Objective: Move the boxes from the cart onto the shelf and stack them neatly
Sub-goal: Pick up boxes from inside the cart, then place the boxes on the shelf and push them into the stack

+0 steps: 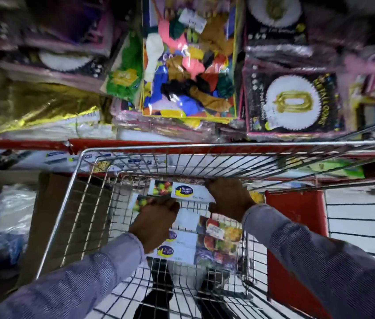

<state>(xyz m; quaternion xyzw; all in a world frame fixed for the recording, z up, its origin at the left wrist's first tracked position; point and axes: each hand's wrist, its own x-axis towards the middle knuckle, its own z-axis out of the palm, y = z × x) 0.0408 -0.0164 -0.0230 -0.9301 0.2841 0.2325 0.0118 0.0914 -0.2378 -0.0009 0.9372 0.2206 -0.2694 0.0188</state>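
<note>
A wire cart (pixel 83 187) stands against a red-edged shelf (pixel 136 143). Inside it lie long white boxes with fruit pictures and a blue-yellow logo. My right hand (pixel 227 196) is closed on the right end of one box (pixel 181 192) at the cart's far side. My left hand (pixel 156 215) grips the left end of a box (pixel 139 201) just below it; whether it is the same box I cannot tell. Several more boxes (pixel 195 242) are stacked nearer me in the cart.
The shelf above holds a bag of coloured balloons (pixel 188 65), foil balloon packs (pixel 294 107) and gold foil packs (pixel 44 107). A brown carton (pixel 44 226) with plastic bags stands left of the cart. A red panel (pixel 296 217) sits to the right.
</note>
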